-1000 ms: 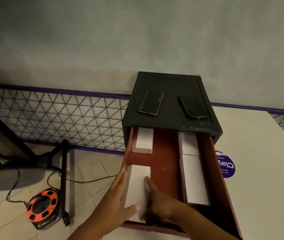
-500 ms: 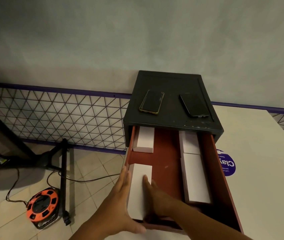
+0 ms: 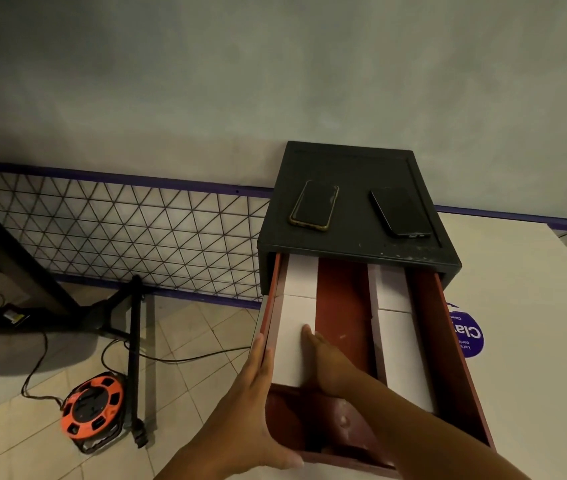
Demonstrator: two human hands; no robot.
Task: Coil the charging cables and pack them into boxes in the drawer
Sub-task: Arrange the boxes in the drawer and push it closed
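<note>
At the bottom centre of the frame, the left hand (image 3: 251, 403) lies with straight fingers along the outside left wall of the red-brown wooden drawer (image 3: 342, 299), bracing it. Just right of it, the right hand (image 3: 330, 365) presses extended fingers against the inner side of the long white cardboard box (image 3: 290, 337). That box sits in the drawer's left lane, tight to the wall and touching a second white box (image 3: 301, 277) behind it.

Best play here, I'd say: push it square and flush, with no tilt. No cable shows.

Toward the upper right, the black cabinet (image 3: 354, 168) carries a gold-edged dark phone (image 3: 314, 205) and a black phone (image 3: 400, 211).
</note>
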